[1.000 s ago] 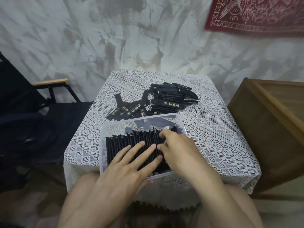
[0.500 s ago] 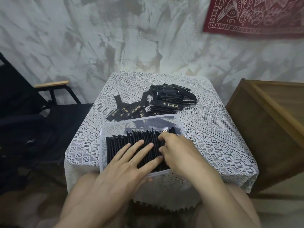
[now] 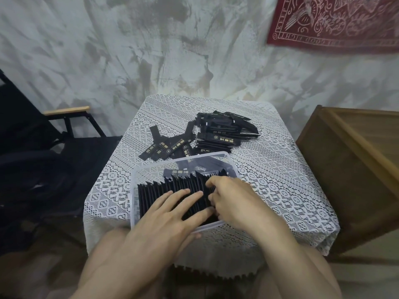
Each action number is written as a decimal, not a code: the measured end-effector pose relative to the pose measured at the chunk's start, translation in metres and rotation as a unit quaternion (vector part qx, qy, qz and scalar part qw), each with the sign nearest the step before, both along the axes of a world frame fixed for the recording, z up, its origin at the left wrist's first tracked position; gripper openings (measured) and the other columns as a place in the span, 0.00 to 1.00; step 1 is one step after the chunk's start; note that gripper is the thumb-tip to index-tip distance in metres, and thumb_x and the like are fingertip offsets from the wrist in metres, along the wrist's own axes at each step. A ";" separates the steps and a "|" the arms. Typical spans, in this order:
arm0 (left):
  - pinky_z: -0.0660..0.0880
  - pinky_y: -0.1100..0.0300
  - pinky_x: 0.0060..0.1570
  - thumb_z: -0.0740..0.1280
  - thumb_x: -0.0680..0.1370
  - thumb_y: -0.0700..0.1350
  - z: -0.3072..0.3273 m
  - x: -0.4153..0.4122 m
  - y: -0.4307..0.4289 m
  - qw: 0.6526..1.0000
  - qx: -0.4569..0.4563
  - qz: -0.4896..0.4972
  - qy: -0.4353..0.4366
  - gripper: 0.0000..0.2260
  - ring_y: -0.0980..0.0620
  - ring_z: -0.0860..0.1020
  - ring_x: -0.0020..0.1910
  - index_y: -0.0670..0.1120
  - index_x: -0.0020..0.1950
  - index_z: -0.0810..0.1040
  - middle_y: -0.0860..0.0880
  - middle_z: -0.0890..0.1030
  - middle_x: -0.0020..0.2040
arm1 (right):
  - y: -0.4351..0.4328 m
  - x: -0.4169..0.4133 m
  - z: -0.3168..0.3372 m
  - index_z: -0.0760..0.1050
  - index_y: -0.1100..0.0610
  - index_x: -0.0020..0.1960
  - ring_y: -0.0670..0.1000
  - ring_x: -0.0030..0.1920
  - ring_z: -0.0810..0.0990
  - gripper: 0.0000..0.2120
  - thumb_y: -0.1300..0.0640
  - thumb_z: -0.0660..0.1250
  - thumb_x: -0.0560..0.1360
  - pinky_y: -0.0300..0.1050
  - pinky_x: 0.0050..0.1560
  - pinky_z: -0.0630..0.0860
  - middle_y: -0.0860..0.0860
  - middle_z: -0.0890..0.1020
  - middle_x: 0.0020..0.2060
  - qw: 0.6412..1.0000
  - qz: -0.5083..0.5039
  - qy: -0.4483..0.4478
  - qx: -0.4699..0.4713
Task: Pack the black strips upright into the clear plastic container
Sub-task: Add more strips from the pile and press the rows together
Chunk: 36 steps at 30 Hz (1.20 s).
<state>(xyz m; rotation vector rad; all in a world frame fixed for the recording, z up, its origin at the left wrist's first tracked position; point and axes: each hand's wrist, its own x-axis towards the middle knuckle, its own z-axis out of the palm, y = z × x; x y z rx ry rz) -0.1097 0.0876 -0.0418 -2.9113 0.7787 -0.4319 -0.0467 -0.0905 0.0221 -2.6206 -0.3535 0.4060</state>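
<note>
Gold printing marks the loose black strips (image 3: 218, 137) heaped on the far half of the surface (image 3: 280, 180), but it is too small to read. On the mottled grey wall, top right, hangs a red cloth (image 3: 336, 22) with a pale bird pattern. "KEEP" runs up its left border, and its lower border seems to read "GOOD FIGHT" upside down. The cloth is cut off by the frame.

A white lace cloth covers the surface. The clear plastic container (image 3: 134, 190) sits at its near edge, just in front of the person. A tight row of upright strips (image 3: 170, 187) fills its near part, and a few strips lie loose behind the row.

The left hand (image 3: 164, 214) lies flat on the tops of the row, with its fingers straight and spread. The right hand (image 3: 233, 201) is at the right end of the row with its fingers curled, the index fingertip and thumb against the strip tops. Whether they pinch a strip cannot be made out. Both hands hide the near right part of the container.

A black chair with a wooden armrest (image 3: 67, 110) stands to the left. A brown wooden piece of furniture (image 3: 345, 160) stands to the right, partly out of frame.
</note>
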 end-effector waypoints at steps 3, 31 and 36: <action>0.74 0.44 0.67 0.57 0.79 0.59 -0.003 -0.005 -0.001 1.000 -0.003 0.005 0.007 0.21 0.43 0.74 0.70 0.58 0.70 0.74 0.47 0.74 0.73 | -0.001 -0.003 0.002 0.74 0.50 0.66 0.60 0.54 0.82 0.15 0.60 0.59 0.81 0.58 0.53 0.81 0.56 0.83 0.52 1.000 0.002 0.001 -0.001; 0.79 0.49 0.58 0.55 0.79 0.70 0.007 0.010 0.005 0.997 -0.043 -0.011 0.061 0.21 0.50 0.79 0.66 0.64 0.62 0.79 0.55 0.77 0.71 | -0.017 0.179 -0.025 0.73 0.51 0.73 0.59 0.69 0.73 0.32 0.37 0.71 0.74 0.55 0.65 0.71 0.52 0.77 0.69 0.983 0.023 -0.154 -0.094; 0.80 0.47 0.56 0.52 0.80 0.69 0.007 0.012 0.004 0.997 -0.053 -0.015 0.059 0.20 0.50 0.80 0.65 0.64 0.62 0.77 0.55 0.78 0.70 | -0.015 0.195 -0.039 0.69 0.52 0.76 0.59 0.70 0.69 0.30 0.39 0.67 0.78 0.59 0.69 0.70 0.53 0.73 0.70 0.980 0.013 -0.169 -0.105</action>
